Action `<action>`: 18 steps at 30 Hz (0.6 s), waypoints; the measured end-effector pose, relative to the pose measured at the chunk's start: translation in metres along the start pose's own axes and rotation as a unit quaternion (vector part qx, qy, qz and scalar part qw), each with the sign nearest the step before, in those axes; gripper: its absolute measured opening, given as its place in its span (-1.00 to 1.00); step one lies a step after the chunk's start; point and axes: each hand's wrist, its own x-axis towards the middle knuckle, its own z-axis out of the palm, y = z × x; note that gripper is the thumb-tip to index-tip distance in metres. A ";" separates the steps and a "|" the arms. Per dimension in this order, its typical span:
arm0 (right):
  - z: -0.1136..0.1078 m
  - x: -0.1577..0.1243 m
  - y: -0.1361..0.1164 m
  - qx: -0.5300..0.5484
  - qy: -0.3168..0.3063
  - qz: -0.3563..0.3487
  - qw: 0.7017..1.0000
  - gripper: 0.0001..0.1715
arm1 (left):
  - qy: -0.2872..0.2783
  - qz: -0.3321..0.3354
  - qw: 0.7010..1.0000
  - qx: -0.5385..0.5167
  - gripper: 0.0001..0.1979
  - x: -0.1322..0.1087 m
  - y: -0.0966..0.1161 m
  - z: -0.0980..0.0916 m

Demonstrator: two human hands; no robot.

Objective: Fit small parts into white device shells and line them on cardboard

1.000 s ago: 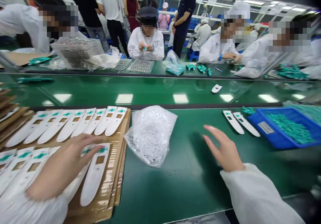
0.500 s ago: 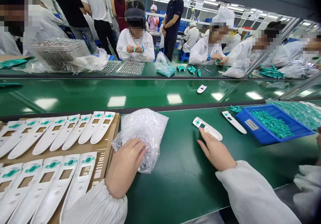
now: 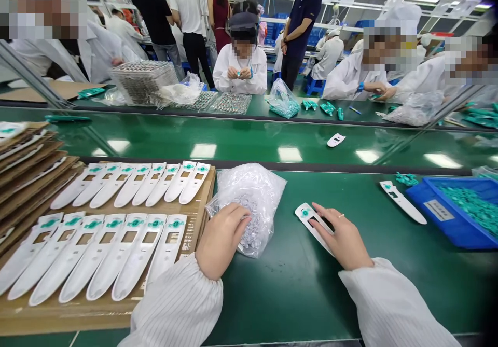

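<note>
My left hand (image 3: 222, 238) reaches over the near side of a clear plastic bag (image 3: 254, 181) of small translucent parts. Its thumb and forefinger are pinched together among them; any part held is too small to make out. My right hand (image 3: 344, 238) grips a white plastic shell (image 3: 304, 214) on the green bench, thumb across it and forefinger along its far edge. The shell has a window and a green piece at its upper end. Part of it is hidden under the hand.
Similar white shells (image 3: 128, 243) lie in two rows on cardboard (image 3: 109, 313) at left, beside stacked cardboard layers (image 3: 35, 181). Right are another shell (image 3: 402, 202) and a blue bin (image 3: 439, 227) of green parts. Beyond the green belt (image 3: 245, 139), people in white work.
The view has swung left. My right hand has closed on the shell and shifted it left across the bench, turning it steeper. My left hand stays at the bag.
</note>
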 end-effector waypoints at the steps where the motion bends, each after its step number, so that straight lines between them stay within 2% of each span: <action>1: -0.002 -0.006 -0.005 0.022 -0.002 -0.003 1.000 -0.45 | 0.014 0.002 1.000 -0.023 -0.80 -0.001 -0.001 0.000; 5: -0.011 -0.030 -0.035 0.105 0.007 0.011 0.994 -0.57 | 0.066 -0.002 0.995 -0.078 -0.76 -0.003 -0.006 0.000; 7: -0.011 -0.037 -0.053 0.194 -0.017 0.063 0.979 -0.58 | 0.080 -0.011 0.992 -0.096 -0.76 -0.003 -0.006 0.000; 11: -0.006 -0.041 -0.084 0.400 -0.100 0.181 0.893 -0.56 | 0.088 -0.023 0.990 -0.109 -0.79 -0.004 -0.005 -0.002; 15: 0.002 -0.037 -0.100 0.438 -0.137 0.185 0.869 -0.55 | 0.094 -0.047 0.982 -0.159 -0.82 -0.006 -0.001 -0.006; 18: 0.005 -0.036 -0.108 0.459 -0.141 0.189 0.857 -0.53 | 0.091 -0.078 0.958 -0.260 -0.88 -0.009 0.007 -0.011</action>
